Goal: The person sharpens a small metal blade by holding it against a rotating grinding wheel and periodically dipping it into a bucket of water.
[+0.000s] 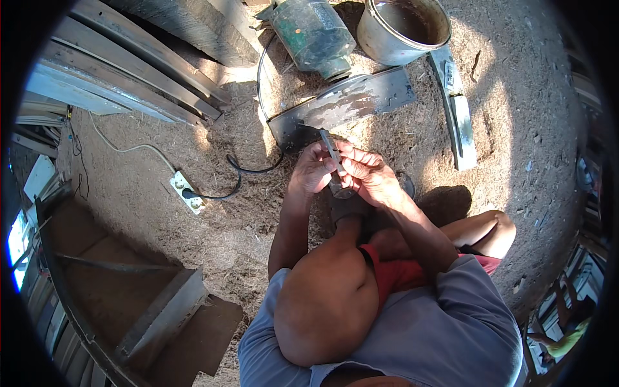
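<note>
Both hands are raised in front of my bent knee, close together. A narrow, pale grey strip-like piece point(331, 147) slants upward between them; its exact kind I cannot make out. My left hand point(313, 169) pinches it from the left with thumb and fingers. From the right, my right hand point(369, 173) grips the same piece, its thumb and fingertips near the middle. A thin dark tip points up and left from the strip's far end. Just beyond the hands lies a worn grey board point(361, 102) with flaked paint.
A green motor-like machine point(313, 32) stands beyond the board, beside a round pail point(400, 39). A long narrow object point(461, 122) lies at right. At left are a white power strip point(187, 191), its cords, and stacked planks point(129, 58). A person point(570, 338) appears at far right.
</note>
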A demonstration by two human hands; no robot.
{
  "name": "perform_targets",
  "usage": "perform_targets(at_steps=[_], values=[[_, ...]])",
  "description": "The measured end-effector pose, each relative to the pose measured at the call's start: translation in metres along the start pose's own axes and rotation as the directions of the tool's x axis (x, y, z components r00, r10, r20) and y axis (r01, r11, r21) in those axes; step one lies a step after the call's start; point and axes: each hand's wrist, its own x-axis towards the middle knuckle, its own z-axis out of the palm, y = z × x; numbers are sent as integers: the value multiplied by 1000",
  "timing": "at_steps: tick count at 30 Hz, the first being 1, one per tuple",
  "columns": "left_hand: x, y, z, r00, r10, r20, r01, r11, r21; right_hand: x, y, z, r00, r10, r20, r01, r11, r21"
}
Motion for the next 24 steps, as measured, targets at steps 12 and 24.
perform_targets(at_steps=[12, 24], values=[[0, -5, -3, 996, 77, -52, -82, 992, -99, 2, 2, -3, 1000, 11, 9, -10, 998, -67], [-1, 4, -1, 998, -62, -15, 60, 992, -110, -2, -4, 2, 999, 22, 24, -21, 998, -58]])
